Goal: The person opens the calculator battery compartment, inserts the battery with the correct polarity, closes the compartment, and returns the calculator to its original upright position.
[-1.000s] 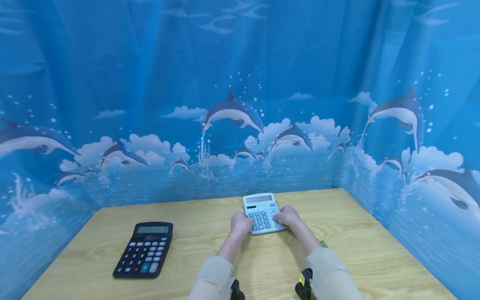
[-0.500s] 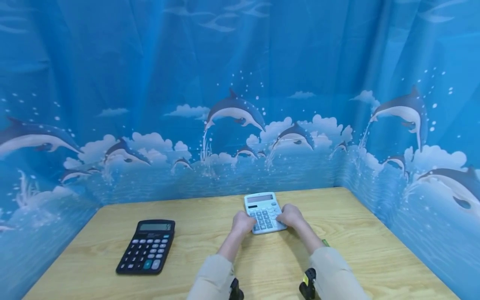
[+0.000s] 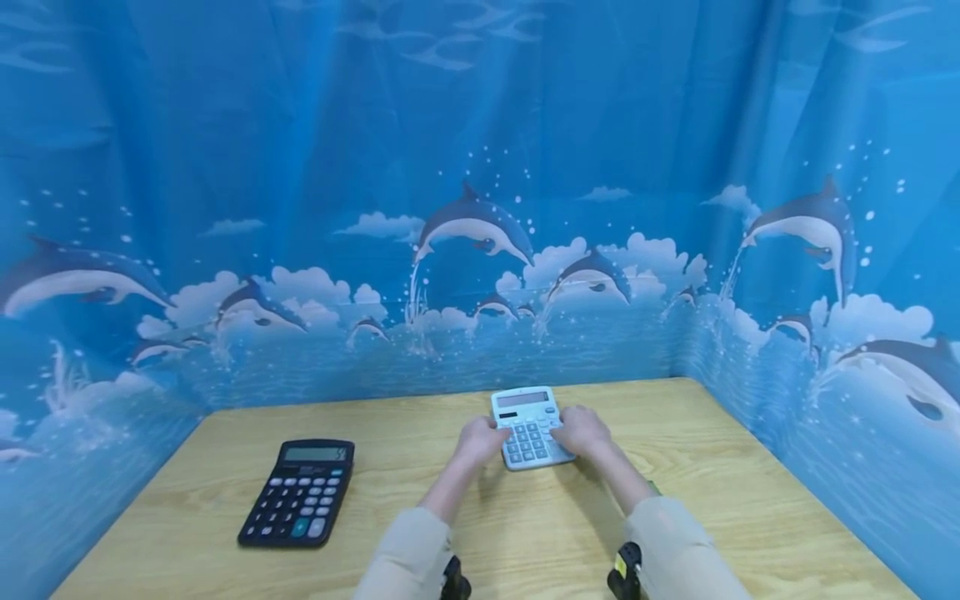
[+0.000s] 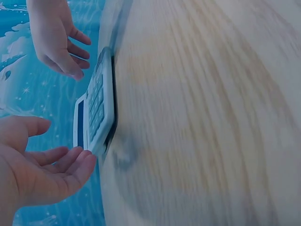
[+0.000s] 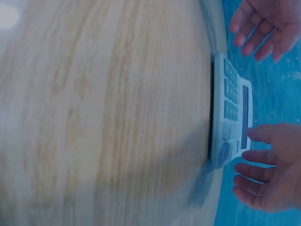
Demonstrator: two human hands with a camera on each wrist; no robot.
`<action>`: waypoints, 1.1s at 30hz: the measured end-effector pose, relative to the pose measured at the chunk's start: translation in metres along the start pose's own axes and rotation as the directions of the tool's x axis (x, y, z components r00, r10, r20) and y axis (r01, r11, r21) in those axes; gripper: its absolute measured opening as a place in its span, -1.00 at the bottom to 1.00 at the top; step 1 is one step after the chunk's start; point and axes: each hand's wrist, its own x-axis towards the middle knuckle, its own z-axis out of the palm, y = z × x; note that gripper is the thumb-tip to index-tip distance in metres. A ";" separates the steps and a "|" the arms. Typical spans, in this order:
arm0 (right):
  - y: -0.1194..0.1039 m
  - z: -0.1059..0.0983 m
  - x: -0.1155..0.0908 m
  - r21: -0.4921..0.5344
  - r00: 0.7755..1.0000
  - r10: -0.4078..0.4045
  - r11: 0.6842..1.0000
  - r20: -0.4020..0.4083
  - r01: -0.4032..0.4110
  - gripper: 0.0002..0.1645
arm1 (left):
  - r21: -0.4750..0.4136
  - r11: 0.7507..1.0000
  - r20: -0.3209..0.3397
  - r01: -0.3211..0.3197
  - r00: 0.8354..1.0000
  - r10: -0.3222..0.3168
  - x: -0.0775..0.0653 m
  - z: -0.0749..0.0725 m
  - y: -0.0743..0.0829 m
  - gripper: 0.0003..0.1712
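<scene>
The light blue calculator (image 3: 529,442) lies on the wooden surface (image 3: 525,542) between my left grip (image 3: 482,439) and my right grip (image 3: 583,431), both released and relaxed near its sides, while the black calculator (image 3: 297,493) lies well apart to my left.

Head view high, wrist views low

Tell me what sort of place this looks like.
Probably a makeshift, screened-off work area, perhaps indoors: a blue dolphin-print curtain lines the far side of a wood-grain table with a black calculator and a light-blue calculator.
</scene>
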 end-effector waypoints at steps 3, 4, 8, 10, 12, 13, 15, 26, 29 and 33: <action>-0.004 -0.001 -0.002 -0.032 0.999 -0.042 0.999 -0.016 0.041 -0.50 | 0.056 0.998 -0.001 -0.041 0.999 0.041 -0.001 -0.009 -0.002 -0.55; -0.006 -0.001 -0.003 -0.033 0.999 -0.051 0.998 -0.019 0.050 -0.48 | 0.073 0.996 0.002 -0.047 0.999 0.047 -0.002 -0.013 -0.003 -0.57; -0.015 -0.001 -0.007 -0.043 0.993 -0.111 0.993 -0.048 0.109 -0.46 | 0.133 0.990 0.008 -0.055 0.998 0.055 -0.003 -0.026 -0.007 -0.60; -0.020 0.000 -0.009 -0.047 0.986 -0.151 0.988 -0.067 0.148 -0.49 | 0.157 0.986 0.010 -0.061 0.998 0.060 -0.004 -0.033 -0.009 -0.61; -0.026 -0.001 -0.011 -0.040 0.979 -0.183 0.983 -0.086 0.180 -0.52 | 0.169 0.984 0.009 -0.061 0.998 0.060 -0.005 -0.039 -0.010 -0.61; -0.029 -0.001 -0.012 -0.032 0.976 -0.197 0.980 -0.093 0.195 -0.53 | 0.173 0.983 0.009 -0.062 0.998 0.062 -0.005 -0.042 -0.011 -0.62; -0.035 -0.001 -0.014 -0.014 0.969 -0.224 0.975 -0.103 0.223 -0.55 | 0.181 0.981 0.011 -0.066 0.998 0.065 -0.006 -0.048 -0.013 -0.61; -0.072 -0.004 -0.022 0.102 0.939 -0.331 0.935 -0.095 0.340 -0.73 | 0.176 0.979 0.025 -0.107 0.994 0.104 -0.016 -0.086 -0.024 -0.62; -0.081 -0.002 -0.024 0.122 0.935 -0.343 0.928 -0.089 0.352 -0.75 | 0.159 0.984 0.015 -0.079 0.997 0.077 -0.018 -0.095 -0.026 -0.60; -0.092 0.002 -0.026 0.157 0.934 -0.349 0.921 -0.080 0.357 -0.66 | 0.171 0.984 -0.018 -0.056 0.998 0.060 -0.021 -0.105 -0.029 -0.59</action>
